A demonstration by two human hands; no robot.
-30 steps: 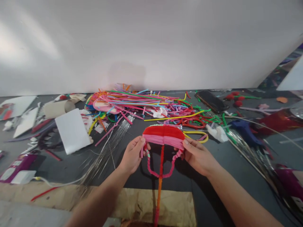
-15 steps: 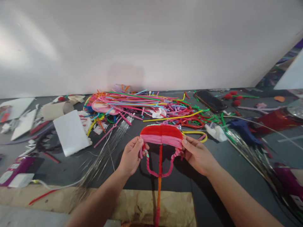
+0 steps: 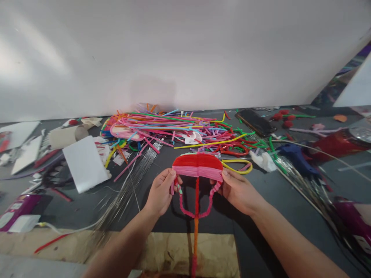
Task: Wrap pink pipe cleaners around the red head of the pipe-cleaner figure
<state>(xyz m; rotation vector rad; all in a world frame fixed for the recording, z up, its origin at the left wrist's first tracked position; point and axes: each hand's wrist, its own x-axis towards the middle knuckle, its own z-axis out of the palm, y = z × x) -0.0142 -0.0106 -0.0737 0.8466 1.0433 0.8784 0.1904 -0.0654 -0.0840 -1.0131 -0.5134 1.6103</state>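
Between my two hands is a pipe-cleaner craft piece (image 3: 198,165), a rounded band with red rows above and pink rows below. My left hand (image 3: 162,189) pinches its left end, and my right hand (image 3: 238,189) pinches the right end, thumbs on the near side. From both ends hangs a twisted pink loop (image 3: 188,213), with a bit of pale green on its left. A long stem (image 3: 196,227), red, then orange, then pink, runs down from the band's middle and crosses the loop. The fingertips behind the band are partly hidden.
Behind lies a heap of coloured pipe cleaners (image 3: 174,125). A black phone (image 3: 255,121), a blue glue gun (image 3: 298,160) and a red can (image 3: 342,144) are at right. White card (image 3: 85,164), a cardboard tube (image 3: 68,135) and thin wires (image 3: 127,197) lie at left.
Almost nothing differs. Both hands keep their hold on the craft piece, whose right end and my right hand sit very slightly further left; the view has shifted a little.
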